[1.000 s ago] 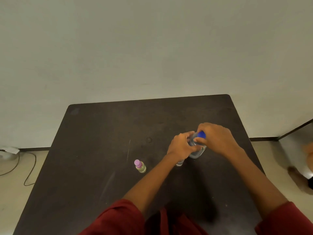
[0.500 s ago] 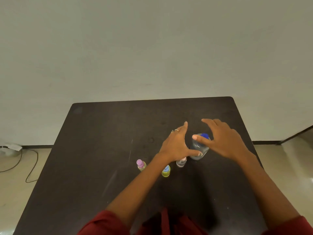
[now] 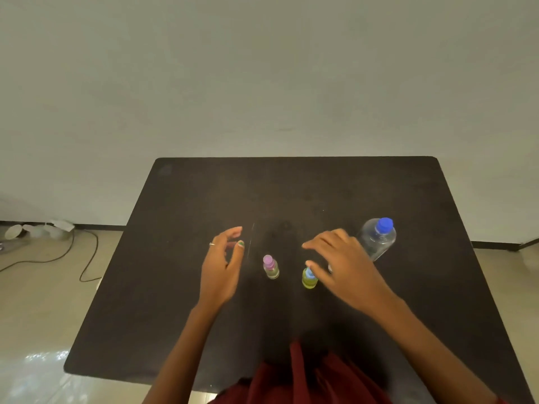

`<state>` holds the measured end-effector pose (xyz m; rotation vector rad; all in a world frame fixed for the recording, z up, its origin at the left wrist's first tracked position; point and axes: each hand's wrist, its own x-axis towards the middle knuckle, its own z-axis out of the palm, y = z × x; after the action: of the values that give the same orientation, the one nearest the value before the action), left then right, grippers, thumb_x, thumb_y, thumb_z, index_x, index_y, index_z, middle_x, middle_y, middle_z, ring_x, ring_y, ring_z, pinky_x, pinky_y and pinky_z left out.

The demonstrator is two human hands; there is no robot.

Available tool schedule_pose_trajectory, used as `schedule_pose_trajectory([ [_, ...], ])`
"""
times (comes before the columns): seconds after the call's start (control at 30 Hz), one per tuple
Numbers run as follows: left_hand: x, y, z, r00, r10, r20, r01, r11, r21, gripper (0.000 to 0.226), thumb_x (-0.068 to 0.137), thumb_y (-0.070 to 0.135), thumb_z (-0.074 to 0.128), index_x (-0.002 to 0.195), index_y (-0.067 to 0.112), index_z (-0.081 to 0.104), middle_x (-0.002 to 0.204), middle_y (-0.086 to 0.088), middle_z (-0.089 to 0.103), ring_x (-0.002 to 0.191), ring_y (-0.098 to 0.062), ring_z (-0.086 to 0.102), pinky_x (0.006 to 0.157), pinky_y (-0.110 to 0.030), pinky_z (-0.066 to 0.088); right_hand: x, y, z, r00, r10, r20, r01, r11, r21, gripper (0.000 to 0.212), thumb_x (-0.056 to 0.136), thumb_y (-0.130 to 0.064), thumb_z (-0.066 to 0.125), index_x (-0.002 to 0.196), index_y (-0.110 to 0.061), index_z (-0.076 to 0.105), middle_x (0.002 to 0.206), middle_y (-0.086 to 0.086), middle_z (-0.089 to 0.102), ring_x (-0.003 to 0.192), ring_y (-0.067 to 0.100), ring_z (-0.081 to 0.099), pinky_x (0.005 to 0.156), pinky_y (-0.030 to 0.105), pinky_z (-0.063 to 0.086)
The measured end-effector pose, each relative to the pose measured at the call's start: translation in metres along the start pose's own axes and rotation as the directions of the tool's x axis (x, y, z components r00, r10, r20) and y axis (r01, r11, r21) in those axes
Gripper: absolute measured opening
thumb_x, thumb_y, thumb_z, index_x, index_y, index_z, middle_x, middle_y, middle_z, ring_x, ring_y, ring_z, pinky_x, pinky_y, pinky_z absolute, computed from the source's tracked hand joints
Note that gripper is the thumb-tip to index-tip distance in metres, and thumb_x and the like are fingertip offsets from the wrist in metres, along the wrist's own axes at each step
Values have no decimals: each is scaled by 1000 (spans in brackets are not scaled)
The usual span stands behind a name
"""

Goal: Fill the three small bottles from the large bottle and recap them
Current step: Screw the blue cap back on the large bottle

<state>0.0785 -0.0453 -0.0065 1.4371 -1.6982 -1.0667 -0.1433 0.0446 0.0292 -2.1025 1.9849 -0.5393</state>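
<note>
A: Two small bottles show plainly on the bench: the pink-capped one and the yellow one, both left of the big bottle and nearer the person. A third may sit behind the right hand; only a pale speck shows there, so I cannot tell.

B: And the grip?

A: Both hands hold nothing. The left hand hangs with fingers loosely spread, well left of the big bottle, beyond the pink-capped one. The right hand is spread too, just left of the big bottle, its thumb over the yellow one's blue cap.

B: How will they handle?

A: The big bottle looks like thin clear plastic, likely light and squashy, so I'd take it round the middle, gently, and twist the blue cap with the other hand. The small ones look light and tippy; I'd pinch the body low while unscrewing.
</note>
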Motion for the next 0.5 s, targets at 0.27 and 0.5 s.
schedule_pose_trajectory([
  [0.27, -14, -46, 25, 926, -198, 322, 169, 979, 115, 61, 81, 0, 64, 135, 22, 46, 139, 3, 48, 127, -19, 49, 98, -25, 39, 10, 0, 46, 935, 52, 350, -18, 995, -99, 47, 86, -26, 63, 131, -24, 46, 128, -3, 46, 118, 18, 41, 97, 29, 38],
  [0.5, -16, -61, 61, 933, -205, 294, 178, 977, 115, 81, 75, 25, 81, 143, 23, 36, 139, 4, 51, 127, -11, 48, 109, -30, 39, 12, 1, 60, 903, 93, 420, -25, 986, -164, 43, 88, -4, 53, 128, -18, 47, 126, 4, 47, 113, 22, 44, 92, 32, 43],
])
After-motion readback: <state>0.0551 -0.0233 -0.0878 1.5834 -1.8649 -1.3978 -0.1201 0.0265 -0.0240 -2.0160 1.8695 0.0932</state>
